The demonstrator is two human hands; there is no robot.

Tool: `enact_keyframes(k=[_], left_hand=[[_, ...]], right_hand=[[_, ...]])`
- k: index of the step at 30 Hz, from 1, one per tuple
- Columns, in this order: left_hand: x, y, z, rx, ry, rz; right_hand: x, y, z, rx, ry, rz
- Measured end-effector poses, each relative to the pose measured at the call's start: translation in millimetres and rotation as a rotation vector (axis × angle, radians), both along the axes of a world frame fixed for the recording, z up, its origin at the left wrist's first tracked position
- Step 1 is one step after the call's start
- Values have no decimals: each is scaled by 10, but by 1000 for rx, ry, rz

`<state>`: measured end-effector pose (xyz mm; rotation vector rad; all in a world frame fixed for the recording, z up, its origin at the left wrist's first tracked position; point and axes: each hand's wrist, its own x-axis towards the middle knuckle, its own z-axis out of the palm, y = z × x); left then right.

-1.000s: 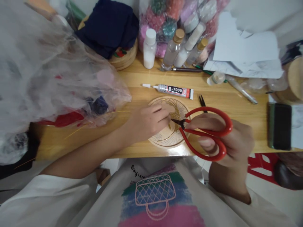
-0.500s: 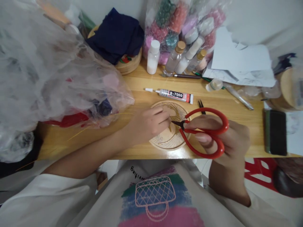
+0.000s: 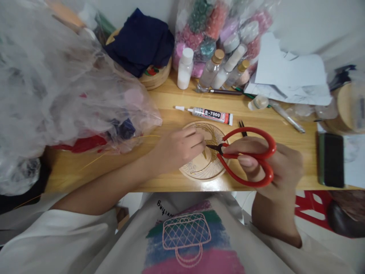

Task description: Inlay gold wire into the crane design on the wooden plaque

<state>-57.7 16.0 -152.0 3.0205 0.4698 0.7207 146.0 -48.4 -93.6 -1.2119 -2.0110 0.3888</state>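
Note:
A round wooden disc (image 3: 199,169) with a fine gold line pattern lies near the front edge of the wooden table (image 3: 279,152). My left hand (image 3: 176,148) rests on the disc's left side, fingers curled and pinched at a thin gold wire on it. My right hand (image 3: 273,163) grips red-handled scissors (image 3: 248,154), thumb and fingers through the loops. The short dark blades point left and meet my left fingertips over the disc.
A B-7000 glue tube (image 3: 209,113) lies just behind the disc, black tweezers (image 3: 242,127) beside it. Small bottles (image 3: 211,68), bagged beads (image 3: 216,26) and papers (image 3: 291,76) line the back. A big plastic bag (image 3: 57,83) fills the left. A dark phone (image 3: 330,160) lies right.
The scissor handles have shifted slightly in my right hand. My left hand stays pinched on the disc. The view has moved a little.

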Motion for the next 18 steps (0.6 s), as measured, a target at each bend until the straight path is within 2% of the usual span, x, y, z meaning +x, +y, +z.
enact_keyframes(k=[4, 10, 18], left_hand=[[3, 2, 1, -21, 66, 1], [17, 0, -19, 23, -10, -13], [9, -8, -36, -13, 33, -11]], right_hand=[[3, 17, 29, -9, -5, 39], [10, 6, 38, -12, -14, 36], [19, -5, 14, -5, -14, 30]])
